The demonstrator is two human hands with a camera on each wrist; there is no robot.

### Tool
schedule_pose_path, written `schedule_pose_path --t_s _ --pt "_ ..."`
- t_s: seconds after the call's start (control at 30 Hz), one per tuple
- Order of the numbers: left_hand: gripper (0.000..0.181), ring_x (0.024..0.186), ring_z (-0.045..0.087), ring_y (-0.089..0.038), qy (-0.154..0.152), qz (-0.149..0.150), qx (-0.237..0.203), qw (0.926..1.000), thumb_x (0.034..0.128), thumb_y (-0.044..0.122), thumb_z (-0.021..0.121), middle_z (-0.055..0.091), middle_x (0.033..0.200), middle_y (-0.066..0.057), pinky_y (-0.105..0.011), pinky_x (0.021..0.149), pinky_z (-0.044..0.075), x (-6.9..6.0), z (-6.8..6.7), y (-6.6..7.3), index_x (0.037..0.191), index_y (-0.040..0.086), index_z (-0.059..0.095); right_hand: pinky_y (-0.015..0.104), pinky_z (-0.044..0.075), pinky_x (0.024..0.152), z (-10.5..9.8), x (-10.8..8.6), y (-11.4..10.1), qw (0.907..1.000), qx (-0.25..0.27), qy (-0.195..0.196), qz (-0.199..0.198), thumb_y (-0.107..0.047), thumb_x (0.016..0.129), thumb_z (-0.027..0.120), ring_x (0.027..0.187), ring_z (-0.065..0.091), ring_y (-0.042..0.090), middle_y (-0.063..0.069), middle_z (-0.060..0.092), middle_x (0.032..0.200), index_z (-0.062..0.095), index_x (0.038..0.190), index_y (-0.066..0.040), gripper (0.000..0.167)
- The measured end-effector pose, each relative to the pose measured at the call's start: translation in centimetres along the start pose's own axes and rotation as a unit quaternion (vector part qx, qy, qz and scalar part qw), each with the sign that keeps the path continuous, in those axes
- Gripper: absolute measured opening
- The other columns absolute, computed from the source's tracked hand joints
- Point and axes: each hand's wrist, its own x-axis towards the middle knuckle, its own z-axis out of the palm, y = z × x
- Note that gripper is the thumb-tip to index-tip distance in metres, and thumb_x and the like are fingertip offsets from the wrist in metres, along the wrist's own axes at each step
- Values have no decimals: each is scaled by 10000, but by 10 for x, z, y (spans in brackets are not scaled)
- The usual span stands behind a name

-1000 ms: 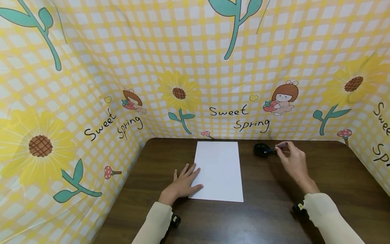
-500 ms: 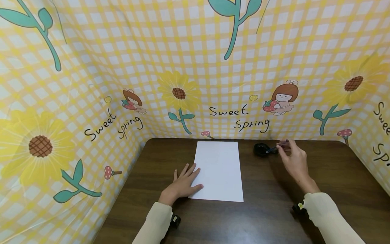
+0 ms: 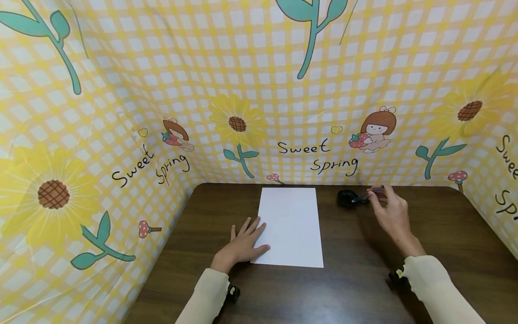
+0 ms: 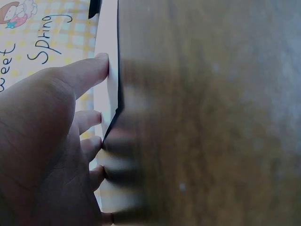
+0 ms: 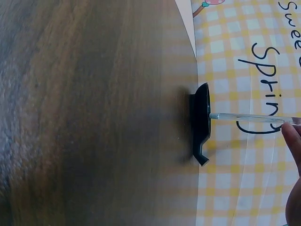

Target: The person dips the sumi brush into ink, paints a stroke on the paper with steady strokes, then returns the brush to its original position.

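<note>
Pen-like rod [image 5: 244,117]: slender, straight, clear-barrelled in the right wrist view, with fine lines along the barrel and a pale, blunt-looking end; darker, bluish-purple in the head view. Position: right of the white sheet [image 3: 289,227], near the level of its far end, tilted, pale end pointing toward the sheet. That end is at the black dish [image 3: 346,199]; whether it touches the dish cannot be told.

Dish: low, glossy, rounded, a short angled projection on the side away from the sheet; sits on the brown bench [image 3: 283,292], just beyond the sheet's right edge.

Right hand [image 3: 392,216]: right of the sheet, pinching the rod between thumb and fingers, narrow grip. Left hand [image 3: 240,245]: fingers spread wide, laid across the sheet's left edge, thumb on the paper. Checked yellow cloth [image 3: 194,67] hangs behind the sheet's far end.
</note>
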Motion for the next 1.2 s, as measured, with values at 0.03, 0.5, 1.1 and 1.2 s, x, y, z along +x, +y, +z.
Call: schedule_pose_path --t_s 0.03,0.5,1.1,1.2 --pt "790 1679 53 -387 -3 8 -3 10000 1051 578 566 138 1811 -57 -804 1237 -24 0 0 0 1701 209 308 -60 407 850 0 0 0 10000 38 16 -2 10 992 714 975 492 -305 201 779 1025 691 1155 71 176" --pt "792 1678 52 -391 13 43 3 10000 1055 577 558 133 1811 -63 -805 1236 -22 0 -1 0 1704 203 298 -60 408 851 3 5 2 9995 -58 293 -46 -4 974 746 950 548 -215 209 779 1021 699 1115 80 171" --pt "795 1679 43 -390 -27 24 -16 10000 1053 584 559 130 1812 -60 -808 1233 -24 1 0 -2 1704 210 298 -80 373 815 1 2 7 9986 -314 301 300 -20 976 748 893 653 -83 222 784 1000 691 1115 76 179" --pt "795 1681 37 -382 -25 5 -12 10000 1051 591 557 125 1813 -50 -805 1236 -26 2 1 -2 1705 222 295 -85 363 812 0 3 6 9985 -337 347 275 -17 981 740 858 768 186 242 780 999 680 1104 87 172"
